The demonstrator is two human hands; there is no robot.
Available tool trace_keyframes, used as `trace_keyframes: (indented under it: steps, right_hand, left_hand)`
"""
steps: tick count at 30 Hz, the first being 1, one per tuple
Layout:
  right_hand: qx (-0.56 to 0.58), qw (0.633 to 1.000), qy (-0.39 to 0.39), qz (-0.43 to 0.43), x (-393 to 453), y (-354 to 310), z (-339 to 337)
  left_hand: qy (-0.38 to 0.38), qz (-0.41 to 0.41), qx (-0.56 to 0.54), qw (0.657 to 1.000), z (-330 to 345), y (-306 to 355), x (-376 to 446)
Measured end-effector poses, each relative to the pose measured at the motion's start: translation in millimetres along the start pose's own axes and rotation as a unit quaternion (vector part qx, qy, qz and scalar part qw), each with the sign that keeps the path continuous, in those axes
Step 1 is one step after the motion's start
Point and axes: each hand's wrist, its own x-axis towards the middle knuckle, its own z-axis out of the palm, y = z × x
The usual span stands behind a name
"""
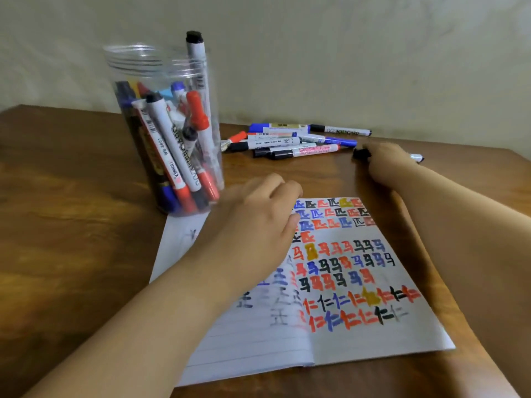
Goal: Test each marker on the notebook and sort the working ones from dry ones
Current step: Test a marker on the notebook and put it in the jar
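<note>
Right hand (385, 163) at upper right of frame, fingers curled round a black-capped marker (362, 154); cap pokes out left of the fist, barrel end out right, just right of the loose pile of markers (290, 142) lying on the bench (71, 225) at upper centre. Left hand (258, 222) lies flat-ish on the open notebook (359, 326) at centre, fingers loosely bent, pressing the page, holding nothing. Page is packed with rows of red, blue, black and yellow test marks. Clear plastic jar (163, 130) at upper left, on the notebook's far left corner, stuffed with more markers standing on end.

Handling, as a guess: markers are light, stiff, smooth plastic, round so they will roll on the bench; grip mid-barrel, pull the cap straight off with the other hand. Jar is light and top-heavy with tall markers, easy to tip; steady it when drawing one out. Notebook paper is thin and slides, so keep a palm on it while writing.

Which group is working and which dry cannot be told.
</note>
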Motion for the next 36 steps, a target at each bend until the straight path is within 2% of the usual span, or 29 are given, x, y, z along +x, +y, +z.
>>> trace_keyframes:
  steps: [5,9,13,16,18,22,27,30,36]
  right_hand:
    - [0.066,0.997,0.043,-0.009,-15,1,-11]
    - [0.14,0.978,0.089,-0.126,-71,-13,-34]
    - [0.141,0.959,0.066,-0.238,-151,-32,-59]
    - [0.155,0.949,0.04,-0.271,-202,-44,-69]
    - [0.154,0.943,0.032,-0.292,-222,-50,-67]
    - [0.076,0.953,0.055,-0.29,-241,-58,-56]
    - [0.009,0.949,0.064,-0.308,-255,-68,-43]
    - [-0.006,0.947,0.106,-0.304,-256,-66,-37]
    - [-0.013,0.947,0.058,-0.316,-259,-68,-33]
  left_hand:
    - [-0.006,0.009,-0.019,1.0,-2,0,0]
    - [0.003,0.016,-0.021,1.0,-4,4,-2]
    - [0.014,0.016,-0.048,0.999,-7,14,-3]
    - [-0.04,-0.008,-0.101,0.994,-11,26,-2]
    - [-0.109,-0.007,-0.103,0.989,-13,33,-1]
    - [-0.21,0.002,-0.089,0.974,-18,42,-6]
    - [-0.186,0.009,-0.141,0.972,-14,40,-26]
    - [-0.189,0.023,-0.187,0.964,-13,30,-31]
    - [-0.21,0.046,-0.211,0.953,-13,22,-31]
